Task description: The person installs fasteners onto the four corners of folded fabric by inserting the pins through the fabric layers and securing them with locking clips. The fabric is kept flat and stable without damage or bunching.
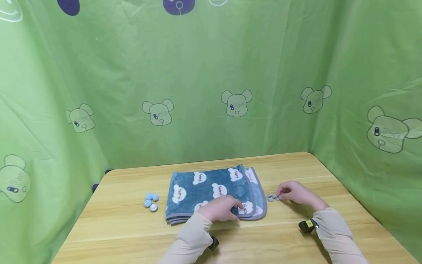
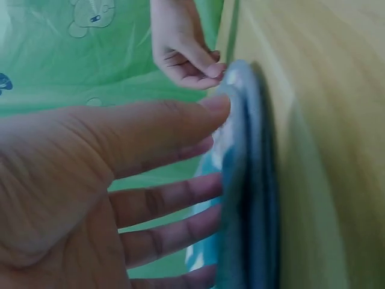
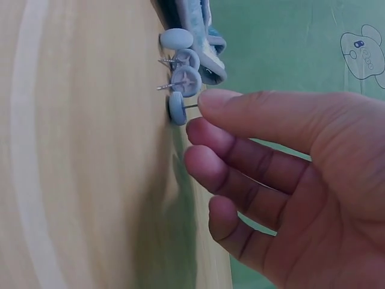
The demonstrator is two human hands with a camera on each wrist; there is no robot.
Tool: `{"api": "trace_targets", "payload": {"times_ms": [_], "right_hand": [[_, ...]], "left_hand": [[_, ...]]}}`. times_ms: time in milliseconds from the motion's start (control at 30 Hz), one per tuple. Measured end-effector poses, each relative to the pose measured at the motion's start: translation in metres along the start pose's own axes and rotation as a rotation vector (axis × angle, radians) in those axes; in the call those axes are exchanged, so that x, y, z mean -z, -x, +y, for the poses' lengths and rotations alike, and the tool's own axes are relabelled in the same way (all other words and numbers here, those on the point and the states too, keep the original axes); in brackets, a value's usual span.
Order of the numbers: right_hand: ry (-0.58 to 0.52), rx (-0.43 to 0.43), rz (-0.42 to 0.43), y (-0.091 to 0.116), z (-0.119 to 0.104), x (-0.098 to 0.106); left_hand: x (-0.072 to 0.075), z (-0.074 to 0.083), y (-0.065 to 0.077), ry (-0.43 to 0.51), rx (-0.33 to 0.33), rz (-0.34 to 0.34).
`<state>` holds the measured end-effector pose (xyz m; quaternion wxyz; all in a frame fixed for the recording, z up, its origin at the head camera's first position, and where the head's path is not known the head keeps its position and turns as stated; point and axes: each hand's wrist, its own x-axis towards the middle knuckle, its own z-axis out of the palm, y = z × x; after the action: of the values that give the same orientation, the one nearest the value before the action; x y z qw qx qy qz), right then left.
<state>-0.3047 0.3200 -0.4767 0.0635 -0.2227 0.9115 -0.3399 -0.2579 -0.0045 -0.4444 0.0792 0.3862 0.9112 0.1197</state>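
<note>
My right hand (image 1: 296, 193) is at the right of the table, over a small group of pale blue round-headed pins (image 1: 270, 198). In the right wrist view, its thumb meets the metal shaft of one head-down pin (image 3: 178, 109), in what looks like a pinch; the index fingertip is hidden behind the thumb. Beside that pin lie others (image 3: 186, 81), two with metal points showing. My left hand (image 1: 221, 208) is over the near right part of a folded teal blanket (image 1: 204, 187), fingers spread and nearly straight in the left wrist view (image 2: 168, 205), holding nothing.
Left of the blanket lie several more blue round-headed pieces (image 1: 148, 202), one showing a shiny white face (image 1: 153, 208). A wooden table (image 1: 115, 227) carries everything. Green curtains (image 1: 197, 73) with bear-head prints hang behind and along both sides.
</note>
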Motion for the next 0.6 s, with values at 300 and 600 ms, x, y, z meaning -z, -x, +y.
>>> {"api": "trace_targets", "payload": {"times_ms": [300,600], "right_hand": [[0.011,-0.023,0.011,-0.002,-0.001,-0.003],[0.083,-0.036,0.092,-0.009,0.001,-0.014]], "left_hand": [[-0.013,0.002,-0.005,-0.058,0.093,0.034],[-0.016,0.001,-0.006,-0.084,0.102,0.032]]}}
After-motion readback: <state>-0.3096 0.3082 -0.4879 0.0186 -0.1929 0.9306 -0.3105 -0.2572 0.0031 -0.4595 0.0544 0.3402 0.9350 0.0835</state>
